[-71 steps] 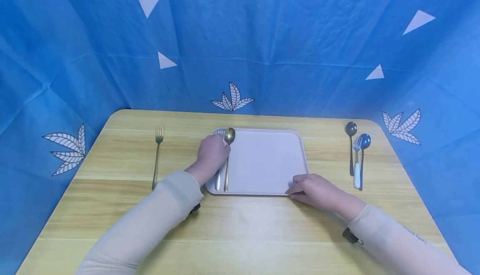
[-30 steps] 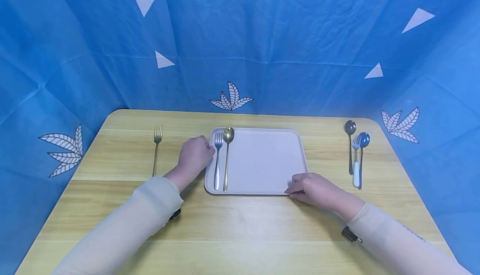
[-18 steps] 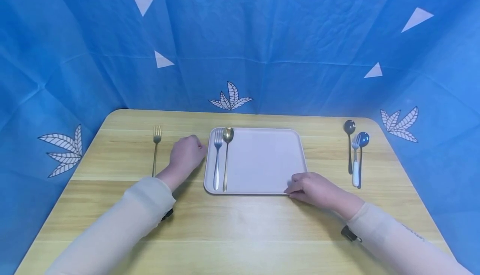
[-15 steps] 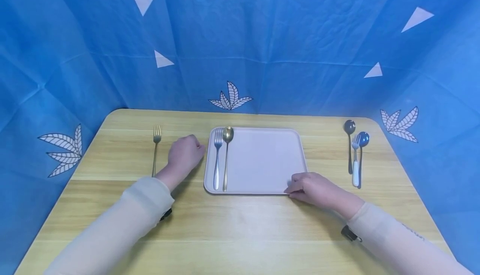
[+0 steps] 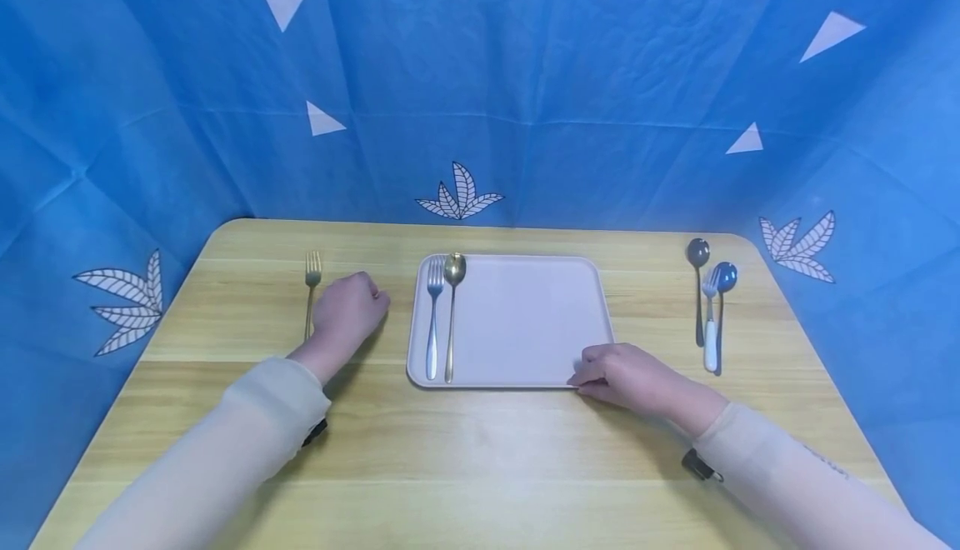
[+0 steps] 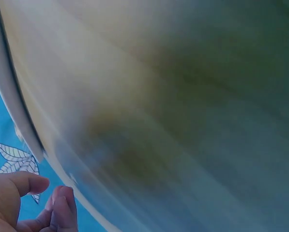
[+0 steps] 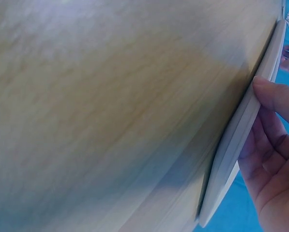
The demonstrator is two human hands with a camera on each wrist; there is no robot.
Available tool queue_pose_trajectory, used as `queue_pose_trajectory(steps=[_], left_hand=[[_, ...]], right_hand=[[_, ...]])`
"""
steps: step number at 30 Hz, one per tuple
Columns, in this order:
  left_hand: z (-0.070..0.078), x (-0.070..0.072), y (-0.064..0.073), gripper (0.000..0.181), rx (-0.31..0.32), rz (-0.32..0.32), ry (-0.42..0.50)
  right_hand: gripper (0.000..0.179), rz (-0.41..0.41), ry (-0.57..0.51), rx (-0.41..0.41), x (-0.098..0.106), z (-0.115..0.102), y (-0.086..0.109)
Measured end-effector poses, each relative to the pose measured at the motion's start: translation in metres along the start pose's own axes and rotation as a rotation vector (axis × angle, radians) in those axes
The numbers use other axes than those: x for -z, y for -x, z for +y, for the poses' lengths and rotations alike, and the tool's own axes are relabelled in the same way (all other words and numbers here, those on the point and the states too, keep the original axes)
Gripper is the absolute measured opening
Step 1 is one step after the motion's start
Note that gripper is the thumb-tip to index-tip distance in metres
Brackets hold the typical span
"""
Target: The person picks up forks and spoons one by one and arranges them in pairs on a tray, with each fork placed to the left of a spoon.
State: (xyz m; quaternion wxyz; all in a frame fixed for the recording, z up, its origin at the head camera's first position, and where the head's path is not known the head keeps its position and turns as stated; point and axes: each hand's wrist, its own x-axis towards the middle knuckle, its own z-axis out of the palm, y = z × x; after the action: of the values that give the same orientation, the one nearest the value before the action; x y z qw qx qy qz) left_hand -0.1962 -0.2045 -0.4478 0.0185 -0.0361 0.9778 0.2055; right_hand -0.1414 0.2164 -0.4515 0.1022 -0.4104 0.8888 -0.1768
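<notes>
A pale rectangular tray (image 5: 536,321) lies mid-table, with a silver fork (image 5: 432,317) and a gold spoon (image 5: 452,317) side by side along its left end. My right hand (image 5: 628,379) pinches the tray's near right corner; in the right wrist view the thumb (image 7: 275,96) sits on the rim with the other fingers across from it. Left of the tray, my left hand (image 5: 347,312) hovers over the table, fingers loosely bent and holding nothing. In the left wrist view a gap shows between thumb (image 6: 30,183) and fingertips. Beside that wrist lies a gold fork (image 5: 312,283), its handle end hidden.
On the right of the wooden table (image 5: 480,467) lie a dark spoon (image 5: 698,283), a fork with a white handle (image 5: 711,342) and a blue-looking spoon (image 5: 726,279), close together. A blue cloth (image 5: 480,58) hangs behind and around the table.
My left hand has let go of the cutlery at the tray's left end and moved left toward the gold fork. The right hand keeps its place at the tray corner.
</notes>
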Motion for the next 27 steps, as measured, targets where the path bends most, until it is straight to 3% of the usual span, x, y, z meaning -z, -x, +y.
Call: queue_pose_trajectory(steps=[17,27], left_hand=[[-0.044,0.024,0.000,0.043,0.076,0.027,-0.014],[-0.065,0.031,-0.002,0.042,0.063,0.082,-0.009]], right_hand=[[0.014,-0.016,0.000,-0.001,0.000,0.000,-0.001],[0.015,-0.018,0.003,0.000,0.000,-0.001,-0.001]])
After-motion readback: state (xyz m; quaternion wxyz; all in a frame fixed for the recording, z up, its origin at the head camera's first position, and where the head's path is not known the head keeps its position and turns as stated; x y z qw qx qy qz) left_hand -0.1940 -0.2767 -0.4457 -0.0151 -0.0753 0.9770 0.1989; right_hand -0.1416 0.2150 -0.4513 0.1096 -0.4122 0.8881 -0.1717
